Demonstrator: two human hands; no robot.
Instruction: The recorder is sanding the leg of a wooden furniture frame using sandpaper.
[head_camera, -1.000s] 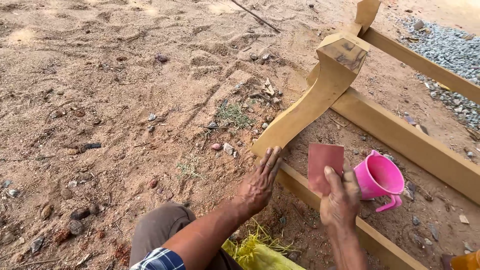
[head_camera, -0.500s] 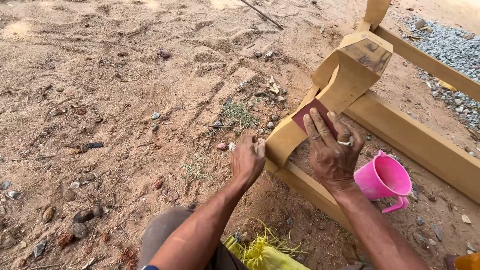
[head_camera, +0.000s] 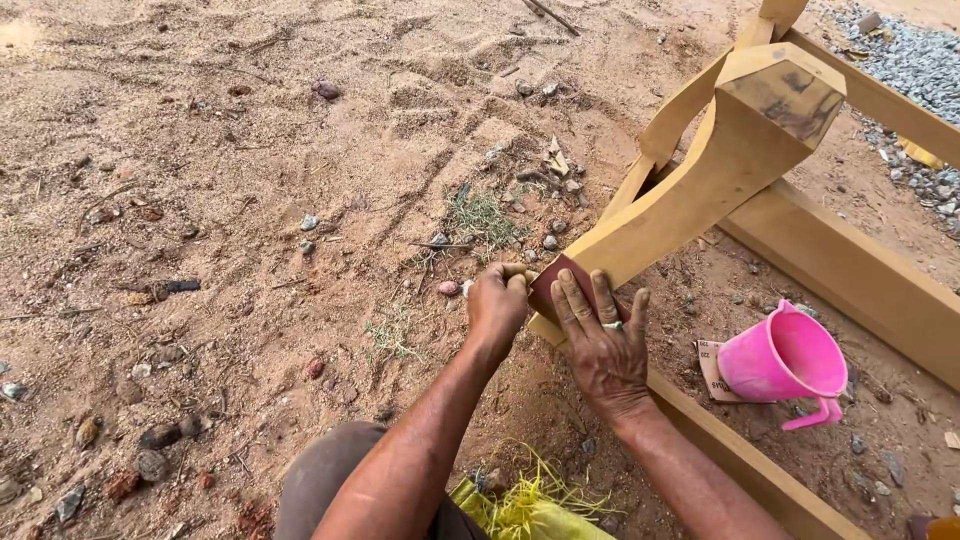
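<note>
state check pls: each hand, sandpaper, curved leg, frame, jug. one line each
Left hand: gripping the lower end of the leg.
Right hand: flat, fingers spread, pressing the sandpaper.
Sandpaper: reddish sheet, pressed against the leg.
Leg: curved, joined to the frame, foot end up.
Frame: lying on sandy ground.
Jug: pink, tipped on its side, looks empty.

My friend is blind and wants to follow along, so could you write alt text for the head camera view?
A person's right hand presses a reddish sheet of sandpaper against a curved wooden furniture leg, while the left hand grips the leg beside it. The leg belongs to a wooden frame lying on sandy ground, with a pink plastic jug near it.
</note>
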